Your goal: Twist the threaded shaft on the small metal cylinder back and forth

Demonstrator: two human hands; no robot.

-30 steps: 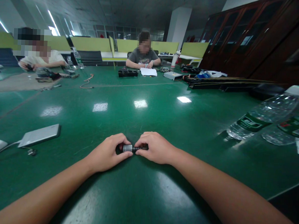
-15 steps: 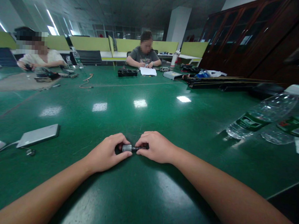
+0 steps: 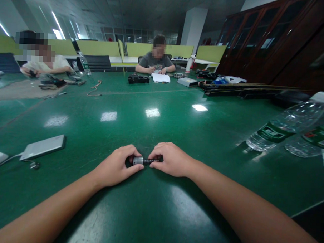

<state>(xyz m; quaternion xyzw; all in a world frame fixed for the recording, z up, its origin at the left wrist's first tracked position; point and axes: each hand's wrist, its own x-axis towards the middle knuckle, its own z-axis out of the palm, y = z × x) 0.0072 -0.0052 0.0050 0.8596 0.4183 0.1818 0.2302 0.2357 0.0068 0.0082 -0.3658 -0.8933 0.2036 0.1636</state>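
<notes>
A small silver metal cylinder [image 3: 138, 160] with a dark threaded shaft [image 3: 147, 161] lies level just above or on the green table [image 3: 140, 127]; contact with the surface cannot be made out. Thumb and fingers of my left hand [image 3: 122, 165] wrap round the cylinder's end. My right hand [image 3: 172, 159] pinches the shaft from the other side, and its fingers partly hide the far end. A narrow gap separates the two hands.
A silver flat box [image 3: 42, 147] with a cable lies left. Two plastic bottles [image 3: 274, 133] [image 3: 308, 142] stand right. Across the table are a black part [image 3: 138, 79], papers [image 3: 160, 77] and long dark rails [image 3: 233, 89]. Two people sit at the far side.
My right hand has shifted very slightly right along the shaft, showing a little more of it. My left hand keeps its hold. The view has moved slightly.
</notes>
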